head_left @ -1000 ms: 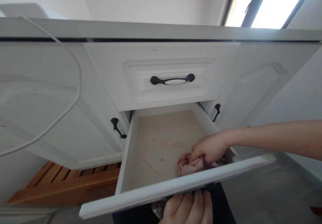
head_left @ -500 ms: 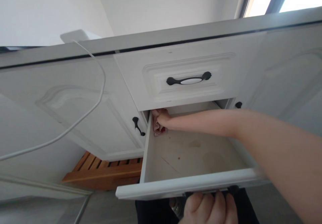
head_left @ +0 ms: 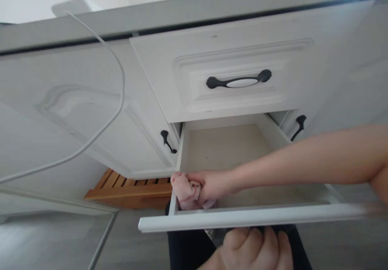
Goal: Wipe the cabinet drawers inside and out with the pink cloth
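Note:
A white drawer (head_left: 248, 218) is pulled out from the cabinet. Inside its front left corner, my right hand (head_left: 214, 186) is closed around a crumpled pink cloth (head_left: 184, 191), which touches the left side wall and reaches over its top edge. My right forearm crosses the drawer from the right. Below the drawer front, my left hand (head_left: 256, 247) has its fingers curled around the drawer's handle, mostly hidden behind them.
Above is a shut drawer with a black and white handle (head_left: 239, 81). Cabinet doors flank it, the left one with a small handle (head_left: 167, 142). A white cable (head_left: 121, 88) hangs from the countertop (head_left: 169, 13). A slatted wooden piece (head_left: 130, 193) stands low left.
My right hand has brought the pink cloth from the drawer's back left corner along the left side to the front. My left hand stays on the handle. The view has moved closer.

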`<state>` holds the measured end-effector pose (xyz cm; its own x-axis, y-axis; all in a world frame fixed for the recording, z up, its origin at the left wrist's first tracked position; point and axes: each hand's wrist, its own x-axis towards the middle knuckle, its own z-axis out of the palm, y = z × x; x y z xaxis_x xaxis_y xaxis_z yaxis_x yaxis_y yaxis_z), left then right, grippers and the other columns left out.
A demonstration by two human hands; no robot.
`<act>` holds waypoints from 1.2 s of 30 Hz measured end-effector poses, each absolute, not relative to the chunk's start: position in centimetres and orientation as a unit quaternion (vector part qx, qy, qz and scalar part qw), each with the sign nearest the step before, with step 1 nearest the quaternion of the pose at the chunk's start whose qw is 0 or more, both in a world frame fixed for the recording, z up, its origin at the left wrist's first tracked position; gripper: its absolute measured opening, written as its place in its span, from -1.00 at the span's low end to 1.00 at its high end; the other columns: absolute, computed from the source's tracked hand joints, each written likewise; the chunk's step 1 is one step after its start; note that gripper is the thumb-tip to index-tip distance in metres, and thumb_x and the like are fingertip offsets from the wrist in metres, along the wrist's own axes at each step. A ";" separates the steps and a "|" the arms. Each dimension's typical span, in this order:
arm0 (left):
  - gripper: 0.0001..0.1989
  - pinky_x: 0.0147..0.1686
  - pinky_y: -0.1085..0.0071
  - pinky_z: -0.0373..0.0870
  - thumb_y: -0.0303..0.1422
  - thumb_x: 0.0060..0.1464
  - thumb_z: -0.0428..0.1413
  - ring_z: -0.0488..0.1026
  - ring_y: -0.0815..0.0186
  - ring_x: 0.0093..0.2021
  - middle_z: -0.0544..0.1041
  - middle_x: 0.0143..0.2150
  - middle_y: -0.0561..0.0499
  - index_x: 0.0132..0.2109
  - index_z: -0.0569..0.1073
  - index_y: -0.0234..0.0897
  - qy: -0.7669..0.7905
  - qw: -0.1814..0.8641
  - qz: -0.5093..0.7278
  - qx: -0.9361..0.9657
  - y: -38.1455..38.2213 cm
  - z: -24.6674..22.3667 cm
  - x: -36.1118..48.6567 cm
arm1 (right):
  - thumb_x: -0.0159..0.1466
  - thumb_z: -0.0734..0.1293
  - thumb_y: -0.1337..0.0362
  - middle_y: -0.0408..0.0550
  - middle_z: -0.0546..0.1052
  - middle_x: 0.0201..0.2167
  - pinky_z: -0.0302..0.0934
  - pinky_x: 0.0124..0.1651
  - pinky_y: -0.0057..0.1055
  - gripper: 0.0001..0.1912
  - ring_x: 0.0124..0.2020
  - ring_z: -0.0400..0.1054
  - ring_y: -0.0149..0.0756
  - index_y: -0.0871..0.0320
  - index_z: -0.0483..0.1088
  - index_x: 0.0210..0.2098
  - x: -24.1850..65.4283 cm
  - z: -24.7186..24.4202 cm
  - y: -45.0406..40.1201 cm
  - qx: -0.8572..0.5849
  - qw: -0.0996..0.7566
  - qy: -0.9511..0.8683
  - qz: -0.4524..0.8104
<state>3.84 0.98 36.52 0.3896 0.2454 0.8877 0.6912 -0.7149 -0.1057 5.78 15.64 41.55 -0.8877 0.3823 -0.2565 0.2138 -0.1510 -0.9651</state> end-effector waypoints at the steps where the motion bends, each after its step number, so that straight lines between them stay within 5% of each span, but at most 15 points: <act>1: -0.85 -0.42 0.39 0.27 -0.34 0.06 0.32 0.45 0.43 -0.37 0.62 -0.29 0.12 -0.18 0.61 -0.20 -0.289 0.239 -0.465 -0.802 1.0 36.6 3.7 | -0.04 0.35 0.55 -0.29 0.37 -0.39 0.18 -0.40 -0.58 -0.49 -0.41 0.26 -0.47 0.11 0.33 -0.10 6.0 42.0 15.2 -0.220 0.048 -0.651 0.725; 5: -0.79 -0.41 0.37 0.27 -0.34 0.06 0.30 0.44 0.42 -0.37 0.63 -0.25 0.10 -0.12 0.63 -0.23 -0.272 0.235 -0.446 -0.820 1.0 36.5 3.2 | 0.01 0.27 0.59 -0.23 0.42 -0.30 0.26 -0.19 -0.50 -0.55 -0.22 0.36 -0.39 0.14 0.32 -0.12 5.9 44.3 14.9 -0.186 0.112 -0.714 0.665; 9: -0.76 -0.40 0.35 0.29 -0.35 0.06 0.29 0.44 0.40 -0.38 0.63 -0.23 0.06 -0.10 0.64 -0.26 -0.264 0.232 -0.445 -0.824 0.9 36.4 3.0 | -0.02 0.18 0.67 -0.05 0.50 0.03 0.23 0.10 -0.43 -0.46 0.13 0.34 -0.28 0.20 0.41 -0.10 5.4 46.5 14.8 -0.036 0.118 -0.782 0.611; 13: -0.75 -0.40 0.37 0.31 -0.34 0.07 0.28 0.46 0.40 -0.37 0.63 -0.23 0.03 -0.08 0.64 -0.29 -0.241 0.231 -0.436 -0.835 1.0 36.6 2.9 | 0.03 0.15 0.65 -0.13 0.51 0.07 0.27 -0.22 -0.57 -0.17 -0.21 0.44 -0.45 0.06 0.32 0.27 4.7 48.7 14.8 -0.066 0.044 -0.773 0.629; 15: -0.76 -0.42 0.38 0.29 -0.32 0.08 0.28 0.46 0.40 -0.37 0.63 -0.24 0.04 -0.10 0.64 -0.30 -0.241 0.229 -0.444 -0.832 1.1 36.6 2.9 | 0.04 0.16 0.64 -0.17 0.54 -0.01 0.22 -0.32 -0.61 -0.15 -0.34 0.40 -0.51 0.05 0.32 0.29 3.7 49.3 15.1 -0.025 0.019 -0.761 0.649; 19: -0.74 -0.39 0.37 0.30 -0.28 0.09 0.30 0.47 0.40 -0.35 0.62 -0.23 0.02 -0.09 0.63 -0.31 -0.239 0.233 -0.448 -0.829 1.2 36.7 2.6 | 0.09 0.21 0.63 -0.22 0.56 -0.11 0.19 -0.33 -0.68 -0.27 -0.32 0.41 -0.55 0.07 0.42 0.21 2.3 48.6 15.8 0.017 -0.054 -0.667 0.743; 25: -0.69 -0.19 0.33 0.37 -0.34 0.09 0.28 0.49 0.34 -0.28 0.65 -0.18 0.03 0.00 0.62 -0.28 -0.229 0.237 -0.398 -0.856 1.0 36.8 1.8 | 0.01 0.42 0.58 -0.21 0.57 -0.23 0.35 -0.18 -0.56 -0.41 -0.32 0.48 -0.48 0.14 0.50 0.04 6.5 45.4 16.6 -0.108 -0.116 -0.466 0.871; 36: -0.73 -0.27 0.35 0.34 -0.28 0.11 0.31 0.48 0.39 -0.32 0.64 -0.21 0.11 -0.03 0.62 -0.20 -0.235 0.262 -0.365 -0.862 1.2 37.2 1.9 | -0.13 0.53 0.35 -0.16 0.50 -0.53 0.26 -0.39 -0.51 -0.80 -0.47 0.35 -0.42 0.22 0.42 -0.60 23.3 46.3 16.3 -0.313 -0.086 -0.500 0.803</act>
